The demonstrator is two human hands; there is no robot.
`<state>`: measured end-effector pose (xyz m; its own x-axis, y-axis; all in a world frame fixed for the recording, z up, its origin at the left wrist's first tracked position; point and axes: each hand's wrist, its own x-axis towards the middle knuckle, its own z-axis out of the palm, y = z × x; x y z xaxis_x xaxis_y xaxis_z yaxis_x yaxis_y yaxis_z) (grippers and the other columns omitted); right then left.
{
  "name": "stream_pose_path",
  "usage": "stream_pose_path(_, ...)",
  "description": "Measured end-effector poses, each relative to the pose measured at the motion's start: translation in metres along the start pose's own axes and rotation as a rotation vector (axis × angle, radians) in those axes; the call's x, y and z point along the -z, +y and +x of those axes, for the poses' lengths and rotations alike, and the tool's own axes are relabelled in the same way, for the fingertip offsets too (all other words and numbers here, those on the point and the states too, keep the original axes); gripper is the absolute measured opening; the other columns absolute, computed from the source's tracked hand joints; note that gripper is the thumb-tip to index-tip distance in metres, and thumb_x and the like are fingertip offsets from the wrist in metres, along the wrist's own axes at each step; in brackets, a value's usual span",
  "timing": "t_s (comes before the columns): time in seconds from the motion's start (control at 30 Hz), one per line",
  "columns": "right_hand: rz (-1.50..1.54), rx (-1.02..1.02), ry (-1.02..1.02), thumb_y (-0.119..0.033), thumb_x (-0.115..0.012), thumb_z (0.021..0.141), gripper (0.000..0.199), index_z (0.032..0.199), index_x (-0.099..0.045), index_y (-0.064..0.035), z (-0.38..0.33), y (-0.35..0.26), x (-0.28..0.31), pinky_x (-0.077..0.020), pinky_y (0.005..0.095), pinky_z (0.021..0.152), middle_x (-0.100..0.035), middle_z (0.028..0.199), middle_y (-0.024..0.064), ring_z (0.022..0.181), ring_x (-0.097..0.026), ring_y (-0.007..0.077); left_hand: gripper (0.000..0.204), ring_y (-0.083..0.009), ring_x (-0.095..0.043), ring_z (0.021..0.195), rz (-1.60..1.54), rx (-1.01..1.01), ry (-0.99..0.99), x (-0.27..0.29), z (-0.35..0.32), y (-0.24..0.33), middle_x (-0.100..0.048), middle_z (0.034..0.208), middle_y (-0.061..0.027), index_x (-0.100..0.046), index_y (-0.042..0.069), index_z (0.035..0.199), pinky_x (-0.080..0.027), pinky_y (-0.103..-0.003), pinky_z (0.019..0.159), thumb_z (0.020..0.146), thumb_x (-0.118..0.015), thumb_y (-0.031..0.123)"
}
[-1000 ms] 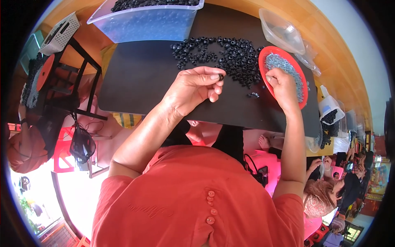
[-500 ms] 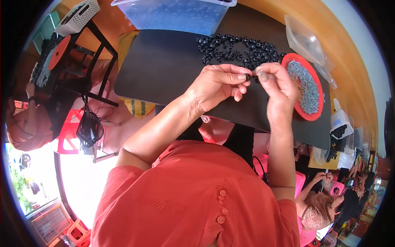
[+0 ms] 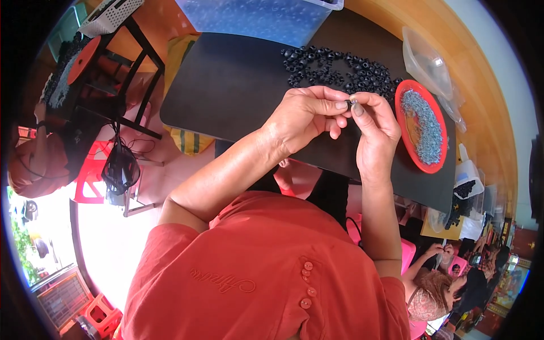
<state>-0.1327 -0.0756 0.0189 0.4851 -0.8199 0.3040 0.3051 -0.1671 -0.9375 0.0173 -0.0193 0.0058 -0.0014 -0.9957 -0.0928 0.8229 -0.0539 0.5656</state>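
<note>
Two hands meet over the black mat (image 3: 226,85), which I take as my landmark. My left hand (image 3: 300,116) and my right hand (image 3: 374,133) come together above the mat's near edge, fingertips pinched tight on one small black ring (image 3: 349,103) held between them; thumb and forefinger of each hand close on it from either side, and the remaining fingers curl loosely underneath. The ring hangs clear of the mat's surface, raised in my grip.

Just beyond my hands, toward the mat's far edge, a loose heap of black rings (image 3: 340,71) lies scattered. To the right of that, on the mat's right end, a red round tray (image 3: 401,122) holds a bed of small grey metal pieces (image 3: 424,126). Past the mat's far edge stands a clear plastic bin (image 3: 266,20) with bluish contents, and off the mat's far right corner a crumpled clear plastic bag (image 3: 428,62) rests on the wooden tabletop (image 3: 481,96).
</note>
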Motion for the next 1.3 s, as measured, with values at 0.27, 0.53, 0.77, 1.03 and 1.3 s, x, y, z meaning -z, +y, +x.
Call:
stream_pose_path(0.27, -0.050, 0.031, 0.005, -0.002, -0.064, 0.091, 0.014, 0.104, -0.064, 0.0027, -0.003, 0.002, 0.003, -0.0464, 0.0244, 0.083, -0.062, 0.096, 0.0042, 0.090, -0.059, 0.0116, 0.010, -0.0227, -0.065, 0.073, 0.010, 0.009, 0.010, 0.001, 0.002, 0.000, -0.065, 0.089, -0.0160, -0.062, -0.007, 0.100, -0.054, -0.034, 0.060, 0.092, -0.061, -0.001)
stream_pose_path(0.53, -0.377, 0.257, 0.158, -0.005, -0.061, 0.092, 0.010, 0.093, -0.065, 0.0043, -0.002, 0.008, 0.009, -0.0468, 0.0257, 0.079, -0.065, 0.091, 0.0079, 0.082, -0.061, 0.0147, 0.013, -0.0200, -0.065, 0.073, 0.151, -0.019, 0.039, -0.001, -0.010, 0.000, -0.066, 0.090, -0.0150, -0.064, -0.007, 0.103, -0.052, -0.031, 0.060, 0.091, -0.062, 0.000)
stream_pose_path(0.77, -0.518, 0.070, 0.021, 0.001, -0.067, 0.087, 0.006, 0.093, -0.068, 0.0005, 0.000, 0.011, 0.005, -0.0443, 0.0201, 0.071, -0.063, 0.086, -0.0008, 0.076, -0.057, 0.0071, 0.007, -0.0175, -0.063, 0.063, 0.490, -0.008, 0.066, 0.007, -0.068, 0.018, -0.065, 0.082, -0.0129, -0.066, -0.006, 0.096, -0.052, -0.027, 0.057, 0.090, -0.062, -0.004)
stream_pose_path(1.03, -0.974, 0.293, -0.280, 0.003, -0.066, 0.081, 0.013, 0.092, -0.067, -0.0027, 0.030, 0.005, -0.026, -0.0474, 0.0253, 0.063, -0.063, 0.082, 0.0067, 0.068, -0.062, 0.0163, 0.011, -0.0200, -0.066, 0.072, 0.277, 0.006, 0.011, 0.024, -0.064, 0.025, -0.065, 0.087, -0.0137, -0.065, -0.006, 0.100, -0.053, -0.030, 0.059, 0.089, -0.063, -0.004)
stream_pose_path(1.3, -1.468, 0.538, -0.333, -0.013, -0.069, 0.080, 0.012, 0.088, -0.061, -0.0088, 0.044, 0.028, -0.050, -0.0507, 0.0403, 0.062, -0.062, 0.083, 0.0061, 0.074, -0.065, 0.0284, 0.012, -0.0220, -0.066, 0.073, 0.117, -0.075, -0.008, 0.028, -0.069, 0.022, -0.066, 0.089, -0.0155, -0.065, -0.006, 0.101, -0.053, -0.034, 0.059, 0.089, -0.063, -0.002)
